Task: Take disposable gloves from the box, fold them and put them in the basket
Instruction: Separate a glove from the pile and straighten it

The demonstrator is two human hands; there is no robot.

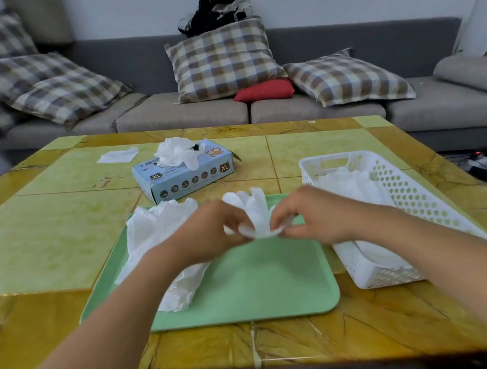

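Folding is the step in hand: a white glove [253,210] is held just above the far edge of the green tray [247,284], its finger end pointing away and its cuff pinched between the two hands. The left hand [211,230] grasps one side of the cuff with curled fingers, and the right hand [309,216] pinches the other side. To do this well, I judge the cuff should be pulled flat and even before the glove is laid down and doubled over, since the thin film crumples and clings easily.

On the tray's left part lies a loose heap of gloves [157,239], not folded. The white perforated basket [404,196] stands just right of the tray, with several white gloves already inside. Farther off on the table [45,237], the blue glove box [186,175] sits with a tuft of gloves bulging from its top opening. A single white sheet [117,155] lies at the far left.
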